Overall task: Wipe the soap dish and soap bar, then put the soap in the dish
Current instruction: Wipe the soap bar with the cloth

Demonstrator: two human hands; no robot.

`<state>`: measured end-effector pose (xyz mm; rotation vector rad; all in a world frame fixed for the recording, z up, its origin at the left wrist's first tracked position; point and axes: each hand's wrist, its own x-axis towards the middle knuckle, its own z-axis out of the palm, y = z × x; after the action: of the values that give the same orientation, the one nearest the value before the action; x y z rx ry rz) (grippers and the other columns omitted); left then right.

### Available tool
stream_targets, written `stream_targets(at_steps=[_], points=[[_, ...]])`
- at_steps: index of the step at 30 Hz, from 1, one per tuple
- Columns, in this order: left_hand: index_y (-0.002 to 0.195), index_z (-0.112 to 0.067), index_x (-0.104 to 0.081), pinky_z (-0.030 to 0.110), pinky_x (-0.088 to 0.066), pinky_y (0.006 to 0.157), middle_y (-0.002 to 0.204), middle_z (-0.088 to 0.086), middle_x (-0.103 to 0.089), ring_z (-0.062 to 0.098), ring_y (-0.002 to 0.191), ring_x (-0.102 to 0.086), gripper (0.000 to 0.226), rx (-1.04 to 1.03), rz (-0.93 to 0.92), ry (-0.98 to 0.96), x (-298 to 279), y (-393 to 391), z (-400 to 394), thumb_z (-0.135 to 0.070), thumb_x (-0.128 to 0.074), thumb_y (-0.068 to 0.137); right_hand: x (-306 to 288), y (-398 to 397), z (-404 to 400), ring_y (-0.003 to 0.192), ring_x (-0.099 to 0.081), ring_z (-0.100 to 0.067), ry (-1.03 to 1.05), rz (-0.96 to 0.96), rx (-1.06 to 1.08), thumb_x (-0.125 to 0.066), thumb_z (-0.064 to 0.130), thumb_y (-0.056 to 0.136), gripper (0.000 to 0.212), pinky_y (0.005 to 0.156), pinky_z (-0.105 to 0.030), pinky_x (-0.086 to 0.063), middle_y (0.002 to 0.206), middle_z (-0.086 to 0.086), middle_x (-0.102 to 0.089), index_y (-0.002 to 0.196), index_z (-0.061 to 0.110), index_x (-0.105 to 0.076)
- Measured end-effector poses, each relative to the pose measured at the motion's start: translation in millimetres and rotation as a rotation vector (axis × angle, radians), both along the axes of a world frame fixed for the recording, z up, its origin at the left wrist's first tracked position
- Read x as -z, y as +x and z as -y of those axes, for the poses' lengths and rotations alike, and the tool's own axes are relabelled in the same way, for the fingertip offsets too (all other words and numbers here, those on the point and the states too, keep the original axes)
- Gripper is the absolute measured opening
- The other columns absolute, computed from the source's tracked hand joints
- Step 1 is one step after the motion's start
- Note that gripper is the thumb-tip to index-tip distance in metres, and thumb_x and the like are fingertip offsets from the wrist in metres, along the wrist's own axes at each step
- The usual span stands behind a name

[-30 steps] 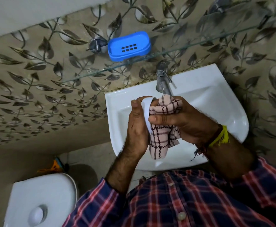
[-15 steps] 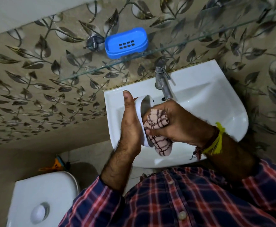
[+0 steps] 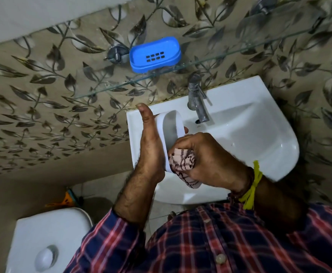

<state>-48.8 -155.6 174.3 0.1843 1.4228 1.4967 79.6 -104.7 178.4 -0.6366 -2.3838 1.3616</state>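
Here the glossy white sink (image 3: 259,134) sits below a glass shelf (image 3: 240,50) carrying a blue slotted tray (image 3: 155,54). Over the sink's left edge, the left hand (image 3: 149,154) grips a smooth white oval soap dish (image 3: 173,127), thumb straight; the right hand (image 3: 204,156), fingers curled, presses a checked cloth (image 3: 183,164) inside it.

White basin (image 3: 259,134) with metal tap (image 3: 197,99), glass shelf (image 3: 240,50) above, white toilet cistern (image 3: 49,239) lower left.
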Motion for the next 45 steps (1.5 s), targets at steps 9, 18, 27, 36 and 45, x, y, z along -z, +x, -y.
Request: stream_targets(at_steps=[9, 18, 27, 36, 45], points=[[0.138, -0.017, -0.060, 0.047, -0.056, 0.098, 0.120, 0.015, -0.074, 0.031, 0.113, -0.071, 0.101, -0.039, 0.137, 0.138, 12, -5, 9, -0.091, -0.021, 0.082, -16, 3, -7, 0.073, -0.073, -0.008, -0.067, -0.062, 0.528, -0.086, 0.022, 0.076, 0.018, 0.071, -0.023, -0.058, 0.076, 0.001, -0.077, 0.080, 0.008, -0.075], [0.135, -0.023, -0.066, 0.051, -0.056, 0.096, 0.134, 0.017, -0.068, 0.032, 0.121, -0.067, 0.088, 0.174, -0.059, 0.259, 24, 26, 12, -0.085, -0.028, 0.087, -20, -17, -4, 0.071, -0.073, -0.019, 0.047, -0.108, 0.710, -0.078, 0.022, 0.077, 0.015, 0.065, -0.035, -0.060, 0.072, -0.003, -0.075, 0.080, 0.008, -0.073], [0.124, -0.027, -0.074, 0.024, -0.059, 0.085, 0.124, -0.001, -0.075, 0.014, 0.117, -0.070, 0.070, 0.098, -0.003, 0.368, 26, 25, 14, -0.076, -0.034, 0.095, -16, -16, 8, 0.085, -0.068, -0.030, 0.297, -0.035, 0.409, -0.074, 0.005, 0.074, 0.010, 0.071, -0.035, -0.056, 0.088, -0.005, -0.070, 0.082, 0.010, -0.073], [0.112, -0.030, -0.080, 0.026, -0.060, 0.080, 0.107, -0.003, -0.080, 0.011, 0.099, -0.075, 0.076, 0.135, -0.020, 0.338, 31, 24, 14, -0.081, -0.027, 0.092, -13, -8, 4, 0.071, -0.065, -0.034, 0.292, -0.107, 0.386, -0.073, 0.001, 0.073, 0.005, 0.063, -0.044, -0.054, 0.073, -0.010, -0.069, 0.071, 0.006, -0.071], [0.114, -0.028, -0.079, 0.029, -0.058, 0.087, 0.118, 0.000, -0.078, 0.017, 0.114, -0.072, 0.077, 0.108, 0.060, 0.341, 34, 24, 13, -0.080, -0.028, 0.089, -17, -4, 5, 0.084, -0.069, -0.032, 0.206, -0.112, 0.281, -0.070, 0.015, 0.071, 0.022, 0.074, -0.043, -0.058, 0.087, -0.007, -0.077, 0.090, 0.014, -0.081]])
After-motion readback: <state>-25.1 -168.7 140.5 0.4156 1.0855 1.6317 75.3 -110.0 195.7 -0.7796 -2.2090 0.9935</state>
